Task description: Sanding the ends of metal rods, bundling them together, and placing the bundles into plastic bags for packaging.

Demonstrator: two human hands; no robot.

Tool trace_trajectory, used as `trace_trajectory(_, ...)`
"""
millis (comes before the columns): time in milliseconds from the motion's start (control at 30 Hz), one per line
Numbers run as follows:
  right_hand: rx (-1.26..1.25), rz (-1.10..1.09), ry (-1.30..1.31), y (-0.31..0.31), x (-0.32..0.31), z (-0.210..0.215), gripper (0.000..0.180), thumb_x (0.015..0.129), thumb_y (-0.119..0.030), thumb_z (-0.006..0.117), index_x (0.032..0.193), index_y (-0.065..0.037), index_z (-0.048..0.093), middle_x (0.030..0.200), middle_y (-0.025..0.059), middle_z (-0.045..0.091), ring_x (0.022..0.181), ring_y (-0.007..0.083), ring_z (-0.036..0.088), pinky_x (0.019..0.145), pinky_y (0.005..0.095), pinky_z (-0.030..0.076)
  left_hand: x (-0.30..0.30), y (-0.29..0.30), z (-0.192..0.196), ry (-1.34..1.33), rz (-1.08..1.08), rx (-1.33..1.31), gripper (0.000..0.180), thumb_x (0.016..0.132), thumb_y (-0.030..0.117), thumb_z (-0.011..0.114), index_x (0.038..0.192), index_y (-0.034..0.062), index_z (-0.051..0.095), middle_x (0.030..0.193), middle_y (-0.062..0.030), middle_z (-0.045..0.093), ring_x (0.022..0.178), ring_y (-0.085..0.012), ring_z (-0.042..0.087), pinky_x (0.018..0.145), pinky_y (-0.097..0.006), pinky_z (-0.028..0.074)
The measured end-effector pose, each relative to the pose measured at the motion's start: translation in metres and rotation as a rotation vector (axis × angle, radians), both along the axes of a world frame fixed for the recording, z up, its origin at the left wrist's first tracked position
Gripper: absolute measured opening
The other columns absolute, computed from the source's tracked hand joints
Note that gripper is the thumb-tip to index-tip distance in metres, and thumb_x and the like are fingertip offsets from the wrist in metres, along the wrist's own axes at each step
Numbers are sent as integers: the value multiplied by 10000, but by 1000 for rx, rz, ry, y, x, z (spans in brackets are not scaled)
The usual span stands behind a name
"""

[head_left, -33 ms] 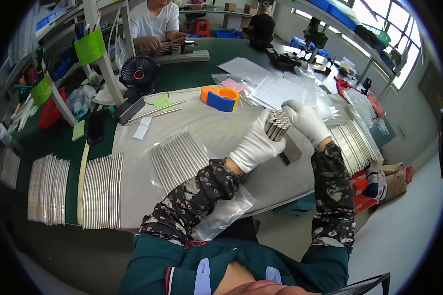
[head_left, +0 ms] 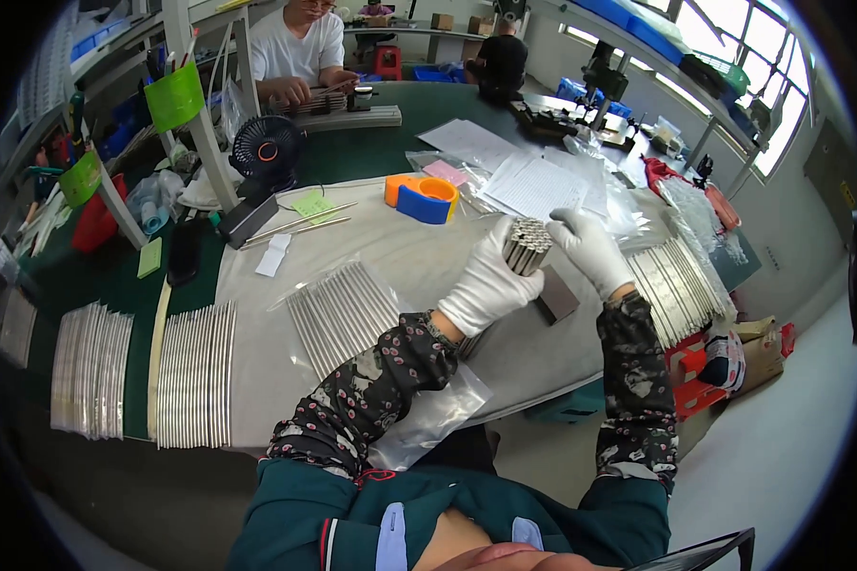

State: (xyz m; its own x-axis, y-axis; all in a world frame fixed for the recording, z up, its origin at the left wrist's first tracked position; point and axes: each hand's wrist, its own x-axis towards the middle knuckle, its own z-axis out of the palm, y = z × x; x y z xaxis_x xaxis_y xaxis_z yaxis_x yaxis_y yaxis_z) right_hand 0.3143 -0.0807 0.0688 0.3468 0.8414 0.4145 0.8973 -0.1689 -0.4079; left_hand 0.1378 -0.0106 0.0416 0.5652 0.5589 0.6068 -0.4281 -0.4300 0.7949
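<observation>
My left hand (head_left: 486,290), in a white glove, is wrapped round a bundle of thin silvery metal rods (head_left: 526,249). The bundle stands upright above the cloth, its rod ends facing up. Just right of its top is my right hand (head_left: 592,255), also gloved, with a small gap between them. Its fingers are curled, and whatever they may hold is hidden. Beneath the hands lies a dark grey rectangular block (head_left: 558,295). Left of my left forearm, a row of metal rods (head_left: 338,314) rests on a clear plastic bag.
More rods (head_left: 197,376) and bagged rods (head_left: 92,371) line the left edge; another row (head_left: 676,290) lies right. An orange-and-blue tape dispenser (head_left: 423,198), papers (head_left: 543,181) and a black fan (head_left: 268,150) stand farther back. A co-worker (head_left: 300,52) sits across the table.
The left hand and rod bundle have shifted slightly left. My right hand has come a little nearer to me, and the gap between it and the bundle has widened.
</observation>
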Motion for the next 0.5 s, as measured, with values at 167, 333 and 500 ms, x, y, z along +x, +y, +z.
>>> trace_trajectory(167, -449, -438, -88, -46, -15, -82, 842, 705, -617, 588, 1372, -159, 357, 1255, 279, 425, 1189, 416, 407, 929, 459, 394, -6, 10, -1, -10, 27, 27, 268, 709, 53, 644, 916, 55, 474, 757, 1, 530, 697, -93, 523, 666, -257, 460)
trace_trajectory(333, -215, -453, -118, -43, -4, -119, 607, 711, -474, 658, 1230, -181, 543, 1173, 229, 496, 1077, 395, 476, 893, 456, 417, -4, 5, 3, -18, -20, -5, 298, 707, 55, 650, 952, 50, 480, 774, -3, 540, 718, -91, 530, 680, -260, 465)
trace_trajectory(500, 649, 190, 302, -46, -63, 29, 364, 820, -234, 631, 1138, -62, 594, 1052, 161, 516, 900, 275, 545, 822, 343, 439, -2, 5, 3, 9, -17, 28, 337, 710, 55, 650, 1003, 48, 483, 817, -18, 550, 751, -90, 532, 696, -258, 467)
